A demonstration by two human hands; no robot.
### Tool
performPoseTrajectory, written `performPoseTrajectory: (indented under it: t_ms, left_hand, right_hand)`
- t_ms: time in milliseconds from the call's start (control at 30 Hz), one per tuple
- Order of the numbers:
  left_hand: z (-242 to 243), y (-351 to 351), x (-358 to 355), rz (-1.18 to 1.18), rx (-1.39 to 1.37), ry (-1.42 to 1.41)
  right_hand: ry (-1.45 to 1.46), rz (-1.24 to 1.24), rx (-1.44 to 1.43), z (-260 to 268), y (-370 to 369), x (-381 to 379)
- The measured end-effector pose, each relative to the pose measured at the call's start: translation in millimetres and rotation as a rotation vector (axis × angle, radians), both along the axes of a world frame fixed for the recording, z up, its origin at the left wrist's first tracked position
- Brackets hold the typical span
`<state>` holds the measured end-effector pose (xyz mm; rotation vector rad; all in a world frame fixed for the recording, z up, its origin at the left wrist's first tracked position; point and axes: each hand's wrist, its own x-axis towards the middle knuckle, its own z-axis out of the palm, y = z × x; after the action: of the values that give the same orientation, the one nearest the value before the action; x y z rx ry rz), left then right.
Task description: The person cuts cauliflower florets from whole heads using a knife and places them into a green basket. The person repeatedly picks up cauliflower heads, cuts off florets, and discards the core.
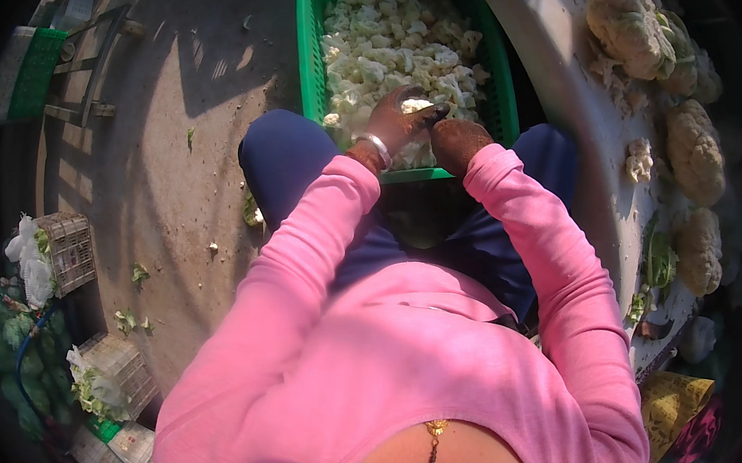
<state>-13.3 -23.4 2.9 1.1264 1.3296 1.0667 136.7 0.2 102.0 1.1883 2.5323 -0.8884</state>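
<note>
A green plastic crate [302, 44] stands between my knees, filled with cut cauliflower florets [396, 40]. Over its near end, my left hand [396, 121] curls around a small white cauliflower piece [416, 106], with thumb and fingers on either side. My right hand [458, 143] is curled close against the left thumb. Its fingers face away from me, so whatever it may hold is hidden. Both hands look dark, and a metal bangle [377, 148] circles the left wrist.
To the right, a pale ledge [622, 202] bears several whole cauliflower heads [695, 152], a loose floret [639, 160] and green leaves [661, 259]. Wicker baskets [67, 252] and netted sacks [30, 359] sit at lower left. A metal frame [95, 64] stands at upper left; leaf scraps [139, 273] dot the floor.
</note>
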Motion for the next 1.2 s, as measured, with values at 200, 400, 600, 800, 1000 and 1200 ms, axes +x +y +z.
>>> performPoseTrajectory:
  t_ms: [200,400,600,800,1000,1200]
  left_hand:
    - [-35,8,-10,0.216,-0.019,-0.352]
    - [-33,8,14,0.301,0.066,-0.491]
    - [-7,-2,23,0.383,0.174,0.038]
    - [-15,5,3,0.240,-0.024,0.050]
    - [-43,12,-12,0.170,0.171,0.178]
    - [-77,28,-4,-0.047,-0.023,0.263]
  right_hand:
    - [0.079,-0.079,0.144,-7,-3,25]
    - [0.198,-0.328,0.032,-35,-27,1]
    - [0.098,-0.348,-0.090,-52,-14,-22]
    - [0.183,-0.202,-0.208,-42,17,-11]
    - [0.603,-0.592,-0.363,-35,11,19]
    - [0.848,-1.118,-0.631,-81,38,14]
